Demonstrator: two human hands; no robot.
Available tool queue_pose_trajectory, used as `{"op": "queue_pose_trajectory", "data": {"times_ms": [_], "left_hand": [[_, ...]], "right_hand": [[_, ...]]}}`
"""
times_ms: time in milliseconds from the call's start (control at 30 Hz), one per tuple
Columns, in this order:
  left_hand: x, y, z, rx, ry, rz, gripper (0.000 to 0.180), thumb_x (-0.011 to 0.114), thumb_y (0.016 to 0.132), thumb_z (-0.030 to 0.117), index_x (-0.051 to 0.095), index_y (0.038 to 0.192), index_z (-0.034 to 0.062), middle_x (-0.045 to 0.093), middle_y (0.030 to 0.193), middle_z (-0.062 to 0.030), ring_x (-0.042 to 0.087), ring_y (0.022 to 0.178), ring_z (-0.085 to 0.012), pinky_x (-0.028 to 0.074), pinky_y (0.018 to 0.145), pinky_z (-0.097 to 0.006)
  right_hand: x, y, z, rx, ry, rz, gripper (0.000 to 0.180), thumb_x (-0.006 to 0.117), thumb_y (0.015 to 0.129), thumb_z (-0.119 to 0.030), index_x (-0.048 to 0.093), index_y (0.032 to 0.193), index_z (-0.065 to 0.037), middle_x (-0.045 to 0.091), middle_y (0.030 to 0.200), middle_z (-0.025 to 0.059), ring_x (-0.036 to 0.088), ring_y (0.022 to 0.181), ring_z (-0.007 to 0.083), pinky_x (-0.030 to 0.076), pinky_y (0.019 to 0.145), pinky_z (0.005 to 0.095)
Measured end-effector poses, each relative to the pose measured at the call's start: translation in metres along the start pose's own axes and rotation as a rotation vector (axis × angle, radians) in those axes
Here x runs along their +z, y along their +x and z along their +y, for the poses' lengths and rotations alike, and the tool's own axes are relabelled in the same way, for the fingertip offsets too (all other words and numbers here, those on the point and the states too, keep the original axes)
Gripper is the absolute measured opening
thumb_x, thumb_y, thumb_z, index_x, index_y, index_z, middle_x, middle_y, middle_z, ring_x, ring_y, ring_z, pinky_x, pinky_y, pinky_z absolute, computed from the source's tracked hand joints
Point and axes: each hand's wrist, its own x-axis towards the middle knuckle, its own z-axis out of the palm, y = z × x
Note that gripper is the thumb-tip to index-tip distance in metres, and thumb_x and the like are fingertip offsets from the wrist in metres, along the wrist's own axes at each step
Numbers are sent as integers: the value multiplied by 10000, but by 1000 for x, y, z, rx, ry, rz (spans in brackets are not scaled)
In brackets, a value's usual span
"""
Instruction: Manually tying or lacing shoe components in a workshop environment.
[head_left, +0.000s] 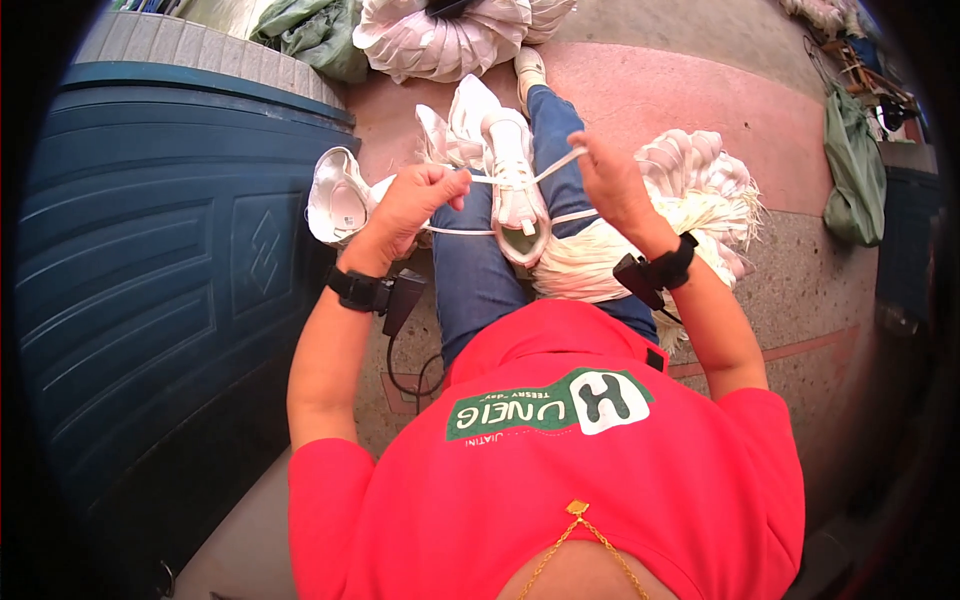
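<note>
A white shoe (518, 208) rests across my thighs, its heel opening toward me. White shoelace (558, 166) threads through its eyelets and is drawn out to both sides. My left hand (418, 204) is closed in a pinch on the lace to the left of the shoe. On the right, my right hand (614, 188) pinches the other lace end, pulled up and outward. Two further lace strands run lower, out from the shoe's sides. Another white shoe (338, 200) lies tilted beside my left hand, and white shoe pieces (468, 112) sit just beyond the laced one.
A bundle of loose cream laces (590, 262) lies by my right thigh, with a row of white shoe uppers (690, 162) behind it. A big pile of uppers (440, 45) stands ahead. A blue door panel (150, 230) borders the left; a green bag (852, 165) hangs right.
</note>
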Motion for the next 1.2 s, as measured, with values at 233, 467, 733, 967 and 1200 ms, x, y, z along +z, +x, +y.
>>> {"op": "queue_pose_trajectory", "data": {"times_ms": [233,467,733,967,1200], "left_hand": [[-9,-23,26,134,-483,6,209,474,880,235,508,773,59,535,725,-36,516,689,-129,412,696,-245],[-28,-3,-95,109,-1247,193,149,458,875,179,515,859,42,553,811,-96,532,795,-219,436,748,-395],[-7,-2,-124,291,827,700,261,577,735,154,569,951,9,567,914,-170,513,833,-312,406,749,-356],[34,0,-95,446,1092,289,167,636,702,192,548,697,51,548,726,-109,490,754,-291,413,650,-392],[28,7,-85,292,731,335,113,580,759,132,549,731,27,563,693,-123,532,643,-260,439,589,-346]], "right_hand": [[-46,28,-35,543,1251,67,230,411,860,-92,498,1042,21,416,604,-11,426,507,63,434,482,210],[22,-1,31,1256,1340,14,134,452,836,-114,489,912,-10,454,636,22,471,539,137,485,521,294],[64,-28,84,846,393,-211,381,562,752,-219,471,1017,40,537,910,226,547,775,357,467,690,413],[58,-43,53,346,-281,37,398,580,749,-270,472,1053,-36,484,1071,187,452,1005,343,376,839,407],[40,-45,37,-137,-132,-192,86,542,758,-175,559,777,-92,510,763,63,504,778,241,396,658,359]]}}
